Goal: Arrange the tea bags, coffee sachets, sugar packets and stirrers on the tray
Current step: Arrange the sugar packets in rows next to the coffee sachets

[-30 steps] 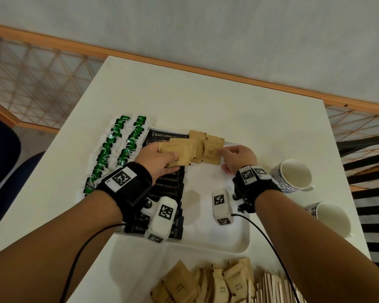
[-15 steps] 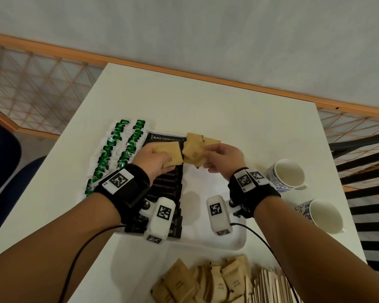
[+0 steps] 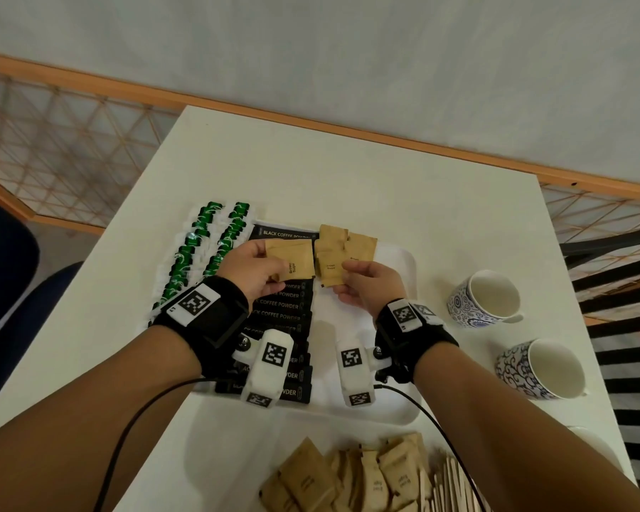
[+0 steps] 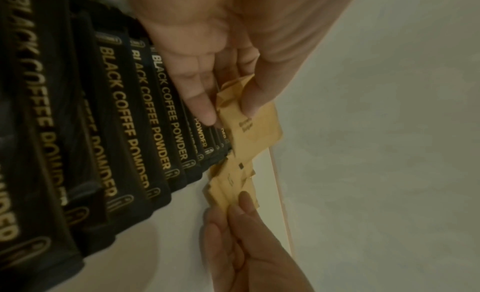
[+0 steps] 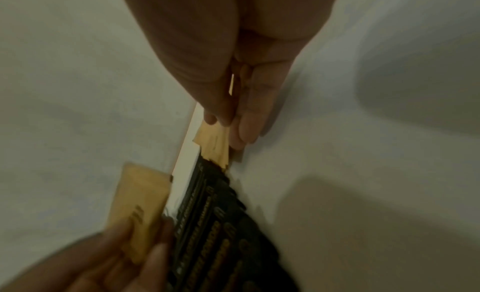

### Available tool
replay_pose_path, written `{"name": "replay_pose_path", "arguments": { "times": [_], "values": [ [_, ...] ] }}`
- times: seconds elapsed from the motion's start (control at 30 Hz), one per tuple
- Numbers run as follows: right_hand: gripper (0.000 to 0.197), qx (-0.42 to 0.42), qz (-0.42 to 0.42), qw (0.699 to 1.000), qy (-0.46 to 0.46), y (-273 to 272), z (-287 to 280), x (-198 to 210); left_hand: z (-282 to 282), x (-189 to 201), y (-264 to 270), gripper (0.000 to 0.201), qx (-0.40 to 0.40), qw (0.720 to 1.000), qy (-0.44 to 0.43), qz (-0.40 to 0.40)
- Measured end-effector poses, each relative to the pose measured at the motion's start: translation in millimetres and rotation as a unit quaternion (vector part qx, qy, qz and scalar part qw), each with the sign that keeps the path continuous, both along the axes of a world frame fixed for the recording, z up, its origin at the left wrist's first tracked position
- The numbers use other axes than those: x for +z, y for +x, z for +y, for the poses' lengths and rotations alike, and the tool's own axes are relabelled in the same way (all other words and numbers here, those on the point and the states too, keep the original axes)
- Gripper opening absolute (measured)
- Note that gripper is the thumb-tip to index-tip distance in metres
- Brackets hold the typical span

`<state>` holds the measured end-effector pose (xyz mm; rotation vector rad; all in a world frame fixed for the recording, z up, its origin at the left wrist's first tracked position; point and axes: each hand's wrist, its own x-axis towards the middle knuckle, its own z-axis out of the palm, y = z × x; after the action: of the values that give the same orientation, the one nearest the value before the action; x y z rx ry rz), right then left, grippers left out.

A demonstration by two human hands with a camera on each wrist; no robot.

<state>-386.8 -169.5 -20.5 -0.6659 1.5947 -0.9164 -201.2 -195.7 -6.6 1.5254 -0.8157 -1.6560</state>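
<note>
Green tea bags lying in two rows at the tray's left, black coffee sachets stacking crosswise, left hand pinching brown sugar packets, right hand pinching a fanned bunch above the tray, cups standing right.

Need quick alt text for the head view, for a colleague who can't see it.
Both hands hold brown sugar packets above a white tray: left hand grips one, right hand a small bunch. Black coffee sachets and green tea bags lie in rows.
</note>
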Motion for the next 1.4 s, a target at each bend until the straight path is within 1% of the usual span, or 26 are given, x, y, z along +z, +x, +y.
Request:
{"name": "replay_pose_path", "arguments": {
  "times": [0.1,0.2,0.27,0.37,0.5,0.67,0.77,0.83,0.9,1.0,1.07,1.1,1.23,1.4],
  "values": [
    [0.014,0.042,0.076,0.996,0.005,2.7,-0.9,-4.1,-1.2,-1.7,0.5,0.024,0.004,1.0,-0.002,0.003],
    [0.01,0.077,0.151,0.985,0.0,1.9,-1.8,-2.6,-0.8,-4.0,0.2,0.024,0.002,1.0,-0.001,0.011],
    [0.006,0.098,0.19,0.977,-0.008,1.3,-3.0,-1.8,0.2,-4.4,-0.6,0.024,0.004,1.0,0.002,0.025],
    [0.007,0.125,0.24,0.963,-0.018,1.6,-5.7,-2.4,1.0,-5.2,-1.1,0.027,0.007,0.999,0.006,0.031],
    [0.009,0.121,0.244,0.962,-0.024,1.9,-9.0,-2.6,1.5,-5.4,-1.1,0.03,0.01,0.999,0.013,0.041],
    [0.005,0.123,0.248,0.961,-0.026,1.5,-13.9,-5.2,1.3,-7.3,-3.6,0.034,0.006,0.999,0.018,0.03],
    [0.009,0.125,0.258,0.957,-0.032,-0.2,-14.0,-6.5,1.1,-7.1,-6.1,0.036,0.0,1.0,0.016,0.024],
    [0.011,0.102,0.25,0.961,-0.056,-1.6,-12.9,-5.1,1.6,-7.1,-8.8,0.034,-0.007,1.0,0.013,0.019],
    [0.015,0.09,0.215,0.969,-0.082,-0.9,-10.3,-0.6,3.3,-7.0,-12.7,0.029,-0.015,1.0,0.015,0.017],
    [0.023,0.132,0.169,0.973,-0.091,0.4,-5.2,6.0,6.3,-4.6,-19.7,0.027,-0.039,0.999,0.019,0.025],
    [0.021,0.147,0.152,0.974,-0.075,-1.8,-2.9,8.4,7.1,-1.5,-22.5,0.03,-0.061,0.998,0.014,0.018],
    [0.02,0.141,0.139,0.978,-0.063,-4.3,-2.1,9.6,7.1,0.3,-23.0,0.031,-0.066,0.998,0.011,0.016],
    [0.018,0.058,0.045,0.997,-0.022,-17.0,3.4,10.7,4.6,4.5,-20.8,0.03,-0.053,0.998,0.009,0.018],
    [0.02,-0.029,-0.05,0.998,-0.013,-24.9,12.8,11.8,2.1,2.1,-18.6,0.031,-0.036,0.999,0.004,0.009]
  ]
}}
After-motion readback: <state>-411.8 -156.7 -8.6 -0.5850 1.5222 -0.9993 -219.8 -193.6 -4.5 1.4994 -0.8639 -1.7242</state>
